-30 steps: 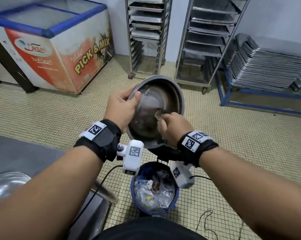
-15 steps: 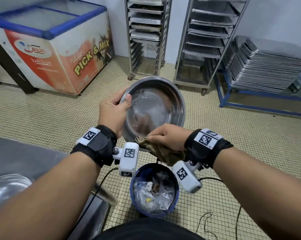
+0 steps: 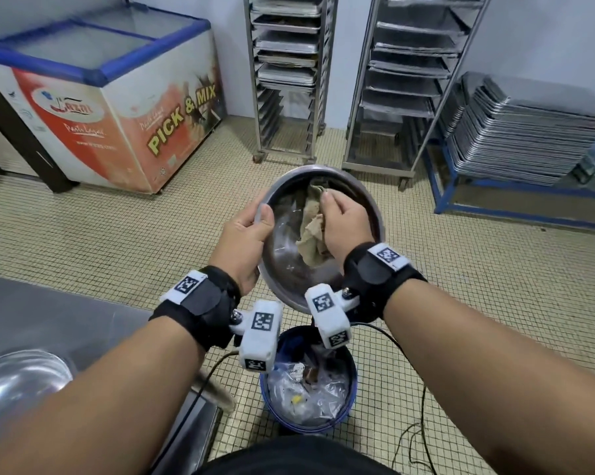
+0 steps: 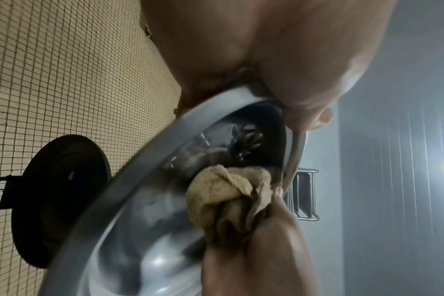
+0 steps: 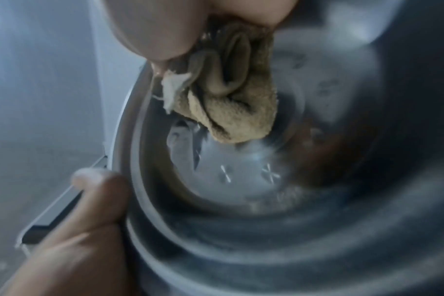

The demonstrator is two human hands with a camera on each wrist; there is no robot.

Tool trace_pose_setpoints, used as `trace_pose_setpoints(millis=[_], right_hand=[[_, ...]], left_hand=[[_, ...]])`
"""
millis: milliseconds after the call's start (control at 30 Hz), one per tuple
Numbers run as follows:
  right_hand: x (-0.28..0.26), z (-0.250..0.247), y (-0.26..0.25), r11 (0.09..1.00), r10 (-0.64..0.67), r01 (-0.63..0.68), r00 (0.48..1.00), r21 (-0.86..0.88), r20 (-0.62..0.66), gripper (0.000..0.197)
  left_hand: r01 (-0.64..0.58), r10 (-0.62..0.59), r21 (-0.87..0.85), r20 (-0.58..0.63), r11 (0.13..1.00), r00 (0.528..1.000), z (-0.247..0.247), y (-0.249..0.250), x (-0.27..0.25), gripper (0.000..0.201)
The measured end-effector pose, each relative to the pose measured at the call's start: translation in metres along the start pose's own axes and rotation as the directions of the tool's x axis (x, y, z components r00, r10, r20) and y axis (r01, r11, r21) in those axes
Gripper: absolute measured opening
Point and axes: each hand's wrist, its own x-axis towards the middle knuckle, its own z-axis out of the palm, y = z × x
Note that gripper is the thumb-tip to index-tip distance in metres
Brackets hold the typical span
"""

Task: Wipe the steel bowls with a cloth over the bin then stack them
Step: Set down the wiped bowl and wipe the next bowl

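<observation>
Left hand grips bowl rim — right hand seemingly bunches cloth inside.

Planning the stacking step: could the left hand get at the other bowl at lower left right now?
Probably not yet: the left hand grips the tilted bowl over the bin. The other bowl lies uncovered.

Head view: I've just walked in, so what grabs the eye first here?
A tilted steel bowl held at centre, the left hand gripping its rim while the right hand rubs a crumpled tan cloth inside it. Directly below stands a blue bin of rubbish; a "PICK & MIX" freezer sits far left.
</observation>
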Motion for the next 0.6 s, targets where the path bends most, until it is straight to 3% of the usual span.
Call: trace_pose_setpoints(millis=[100,167,300,500,567,600], right_hand=[[-0.006,0.011,-0.004,0.997,-0.075,0.079,0.98,-0.012,0.182,0.026],[-0.016,0.014,-0.007,0.986,-0.112,0.148,0.921,-0.07,0.373,0.023],[-0.027,0.01,-0.005,0.906,-0.116,0.364,0.704,-0.216,0.7,0.024],[-0.032,-0.01,-0.008,0.743,0.159,0.535,0.443,-0.402,0.882,0.029],[-0.03,-0.02,-0.008,0.675,0.213,0.576,0.446,-0.461,0.869,0.027],[-0.028,-0.025,-0.008,0.662,0.204,0.563,0.5,-0.494,0.842,0.026]], left_hand=[[0.043,-0.041,-0.072,0.017,0.996,0.999,-0.005,-0.001,-0.002,0.032],[0.08,-0.076,-0.153,0.033,0.985,0.997,-0.011,-0.002,-0.003,0.031],[0.136,-0.129,-0.272,0.041,0.953,0.991,-0.018,0.0,-0.007,0.032],[0.149,-0.148,-0.171,0.018,0.974,0.989,-0.023,0.003,-0.007,0.033],[0.133,-0.134,-0.097,-0.005,0.986,0.991,-0.028,0.007,-0.005,0.031],[0.118,-0.119,-0.062,-0.021,0.991,0.993,-0.03,0.009,-0.004,0.03]])
